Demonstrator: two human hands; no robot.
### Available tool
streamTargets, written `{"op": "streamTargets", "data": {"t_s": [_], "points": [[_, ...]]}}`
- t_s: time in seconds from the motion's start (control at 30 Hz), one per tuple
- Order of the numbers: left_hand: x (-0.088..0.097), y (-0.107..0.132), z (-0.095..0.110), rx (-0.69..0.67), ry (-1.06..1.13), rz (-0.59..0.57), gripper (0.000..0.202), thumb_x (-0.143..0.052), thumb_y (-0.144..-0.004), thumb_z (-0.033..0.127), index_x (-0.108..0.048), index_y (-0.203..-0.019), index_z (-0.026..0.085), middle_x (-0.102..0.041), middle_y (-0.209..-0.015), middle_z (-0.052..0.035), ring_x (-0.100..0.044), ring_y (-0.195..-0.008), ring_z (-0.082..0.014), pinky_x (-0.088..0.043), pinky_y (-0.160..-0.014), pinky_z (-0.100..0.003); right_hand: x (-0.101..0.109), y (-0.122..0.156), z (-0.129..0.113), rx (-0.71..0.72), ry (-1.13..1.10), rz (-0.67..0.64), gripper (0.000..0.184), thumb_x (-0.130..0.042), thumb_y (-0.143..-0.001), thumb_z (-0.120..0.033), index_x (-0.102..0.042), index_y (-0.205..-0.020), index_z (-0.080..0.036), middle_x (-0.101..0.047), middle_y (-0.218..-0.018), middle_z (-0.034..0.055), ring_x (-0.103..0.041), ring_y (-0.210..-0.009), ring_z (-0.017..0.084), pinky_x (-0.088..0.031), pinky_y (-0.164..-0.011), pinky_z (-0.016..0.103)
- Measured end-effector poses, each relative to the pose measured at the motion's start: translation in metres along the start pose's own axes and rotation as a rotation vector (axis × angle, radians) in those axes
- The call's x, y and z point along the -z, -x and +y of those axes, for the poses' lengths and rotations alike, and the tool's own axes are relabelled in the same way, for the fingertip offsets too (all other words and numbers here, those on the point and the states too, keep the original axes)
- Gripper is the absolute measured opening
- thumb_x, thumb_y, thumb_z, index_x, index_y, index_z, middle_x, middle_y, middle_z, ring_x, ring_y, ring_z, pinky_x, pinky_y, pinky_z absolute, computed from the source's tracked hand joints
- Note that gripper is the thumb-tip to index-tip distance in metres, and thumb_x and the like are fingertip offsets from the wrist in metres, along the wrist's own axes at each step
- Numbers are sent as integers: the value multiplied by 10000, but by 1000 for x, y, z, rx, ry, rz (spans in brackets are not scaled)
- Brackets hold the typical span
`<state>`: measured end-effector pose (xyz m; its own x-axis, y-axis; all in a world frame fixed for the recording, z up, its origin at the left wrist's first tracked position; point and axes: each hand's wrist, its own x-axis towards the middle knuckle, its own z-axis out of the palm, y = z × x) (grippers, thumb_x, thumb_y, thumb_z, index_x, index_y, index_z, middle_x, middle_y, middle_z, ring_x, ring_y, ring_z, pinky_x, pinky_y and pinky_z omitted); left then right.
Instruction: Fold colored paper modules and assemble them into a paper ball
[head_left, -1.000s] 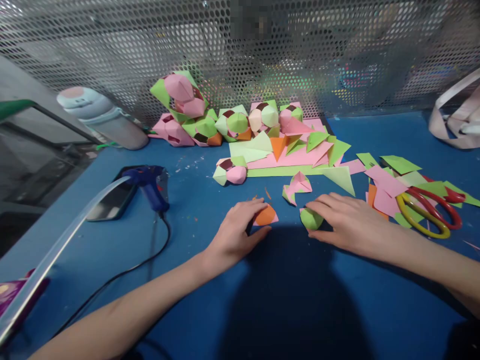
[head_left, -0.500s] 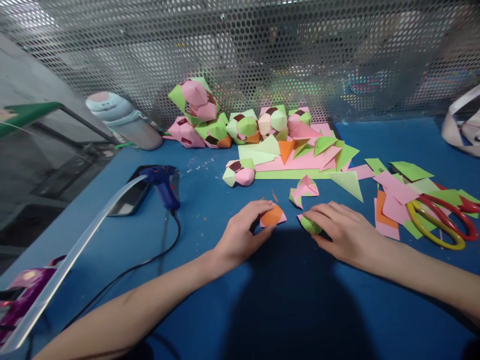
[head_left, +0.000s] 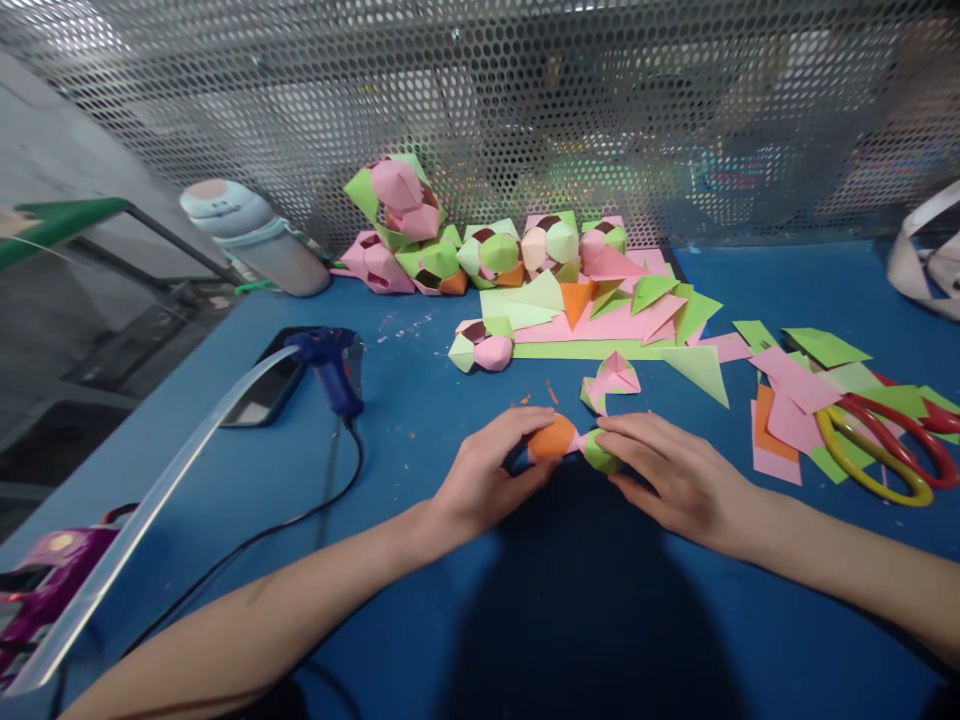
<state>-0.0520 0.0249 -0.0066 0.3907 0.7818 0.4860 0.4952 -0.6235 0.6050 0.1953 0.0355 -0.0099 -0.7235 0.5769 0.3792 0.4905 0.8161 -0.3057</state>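
Note:
My left hand [head_left: 480, 475] curls round an orange folded paper piece [head_left: 553, 438] on the blue table [head_left: 585, 600], thumb below it and fingers above. My right hand [head_left: 671, 470] grips a green folded paper piece [head_left: 600, 455], pressed up against the orange one so the two touch. A loose pink folded piece [head_left: 611, 378] lies just beyond my right fingers. A small pink and green paper ball [head_left: 480, 350] sits farther back.
A pile of finished pink and green paper shapes [head_left: 450, 240] leans on the perforated metal screen [head_left: 525, 100]. Cut paper sheets [head_left: 600, 320] and red-yellow scissors [head_left: 885, 440] lie right. A blue glue gun [head_left: 330, 365] with cord, a phone [head_left: 262, 395] and a bottle [head_left: 247, 240] lie left.
Both hands have moved toward each other, bringing the orange and green pieces together until they touch. The view has shifted slightly.

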Motion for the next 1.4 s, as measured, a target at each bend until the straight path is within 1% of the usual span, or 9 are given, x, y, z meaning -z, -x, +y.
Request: {"op": "streamTargets", "data": {"t_s": [0.27, 0.5, 0.6, 0.73, 0.83, 0.93, 1.1, 1.27, 1.4], "points": [[-1, 1, -2, 2, 29, -9, 367, -666, -796, 152, -582, -1152, 148, -684, -1103, -120, -643, -1032, -187, -509, -947, -347, -2, -3, -1, 19, 26, 16, 333, -491, -914, -173, -485, -1246, -155, -530, -1271, 137, -528, -1139, 246, -507, -944, 403], [-3, 0, -1, 1, 45, -13, 341, -675, -800, 199, -600, -1131, 167, -692, -1046, -103, -650, -972, -187, -536, -869, -329, -5, -4, -2, 35, -4, 23, 339, -483, -919, -162, -482, -1257, -143, -536, -1250, 146, -532, -1138, 252, -509, -948, 414], [-2, -1, 0, -2, 63, -24, 349, -673, -801, 198, -600, -1140, 161, -689, -1053, -112, -645, -979, -196, -530, -880, -351, -5, -4, -1, 24, -28, 12, 346, -480, -923, -170, -474, -1268, -149, -534, -1263, 145, -527, -1157, 256, -503, -961, 427], [2, -3, 0, 35, 81, -54, 318, -603, -846, 172, -603, -1164, 155, -678, -1110, -129, -637, -1016, -203, -529, -899, -376, -5, -4, 3, 10, -114, 35, 395, -489, -914, -166, -431, -1305, -169, -548, -1272, 131, -521, -1189, 242, -491, -989, 428], [4, -4, 0, 64, 94, -55, 325, -571, -863, 159, -599, -1187, 161, -664, -1165, -135, -635, -1037, -202, -546, -872, -357, -6, -3, 5, 0, -175, 69, 403, -516, -896, -165, -433, -1290, -177, -555, -1272, 126, -521, -1202, 231, -490, -996, 426], [2, -4, 0, 81, 119, -60, 357, -586, -852, 159, -588, -1210, 162, -667, -1163, -134, -644, -1014, -192, -562, -829, -326, -7, -2, 6, 4, -171, 70, 400, -519, -890, -156, -438, -1281, -188, -543, -1292, 128, -517, -1212, 235, -492, -992, 441], [0, -2, -1, 88, 186, -27, 358, -606, -836, 155, -589, -1194, 159, -658, -1181, -149, -622, -1095, -208, -558, -864, -329, -6, -2, 6, 17, -161, 73, 436, -511, -893, -155, -413, -1314, -215, -520, -1326, 126, -512, -1225, 245, -495, -988, 461], [0, -2, -4, -44, 139, -38, 350, -600, -835, 113, -597, -1180, 172, -648, -1204, -151, -602, -1145, -222, -482, -999, -434, -5, -1, 7, 68, -149, 92, 459, -505, -899, -128, -404, -1340, -209, -501, -1351, 119, -463, -1275, 228, -457, -1041, 441], [2, -3, -3, -79, 131, -50, 355, -599, -829, 87, -599, -1176, 162, -653, -1186, -161, -607, -1136, -217, -495, -983, -420, -7, -1, 8, 95, -140, 111, 449, -506, -898, -100, -428, -1331, -190, -512, -1345, 114, -451, -1289, 215, -453, -1055, 414]]}}
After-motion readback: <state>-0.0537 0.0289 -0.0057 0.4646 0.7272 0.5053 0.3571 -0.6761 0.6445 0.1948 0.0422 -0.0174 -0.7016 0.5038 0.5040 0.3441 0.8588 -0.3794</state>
